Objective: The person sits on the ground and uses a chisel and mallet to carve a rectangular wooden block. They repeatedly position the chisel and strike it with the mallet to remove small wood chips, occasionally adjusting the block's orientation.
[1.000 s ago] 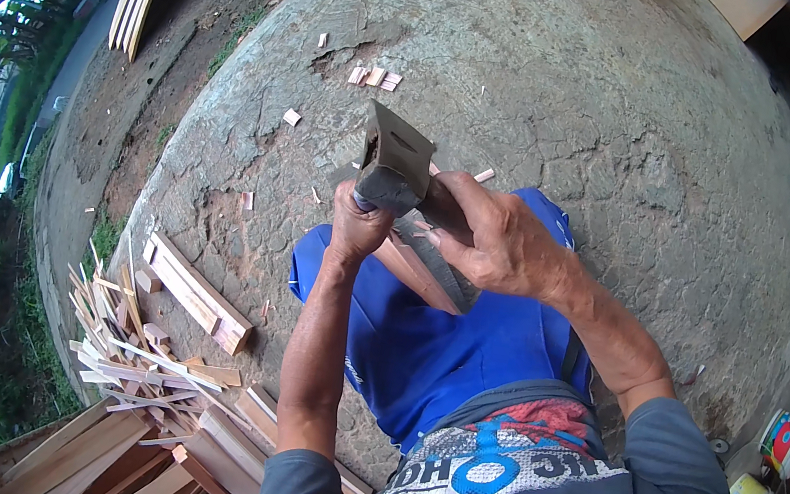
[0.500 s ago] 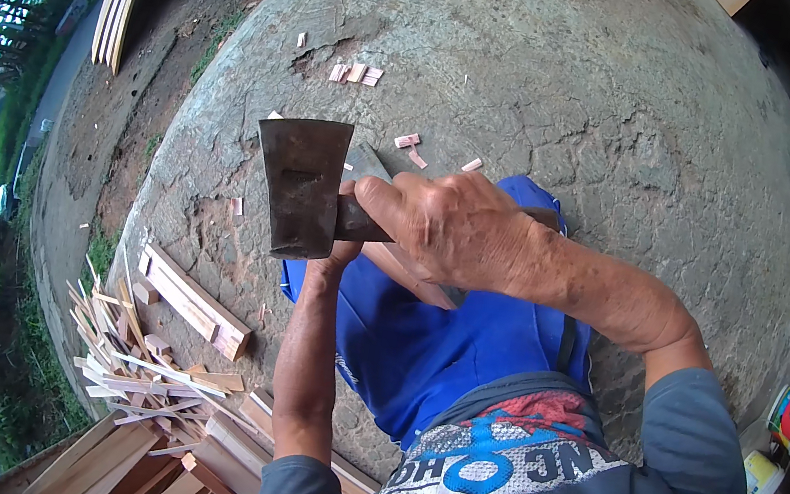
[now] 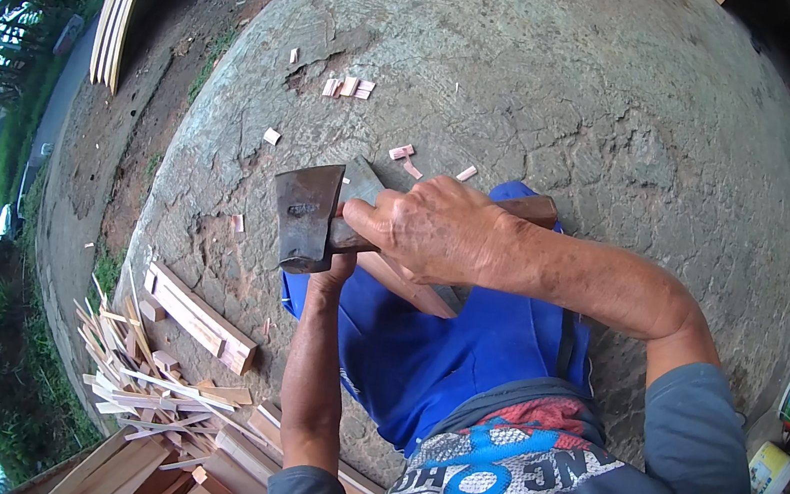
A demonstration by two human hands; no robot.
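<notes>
"Where is the hatchet [image 3: 304, 219]?"
"In the right hand [image 3: 443, 229], fingers curled tightly around its handle [image 3: 534, 209], steel head just left of them."
"The left hand [image 3: 340, 266]?"
"Beneath the head, fingers mostly hidden; its grip cannot be told. Wood chips [image 3: 349, 88] dot cracked concrete [image 3: 559, 88] beyond both hands."

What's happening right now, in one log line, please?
right hand: gripping hatchet | left hand: partly hidden behind hatchet, hold unclear | wood chips: scattered on concrete ground
</notes>
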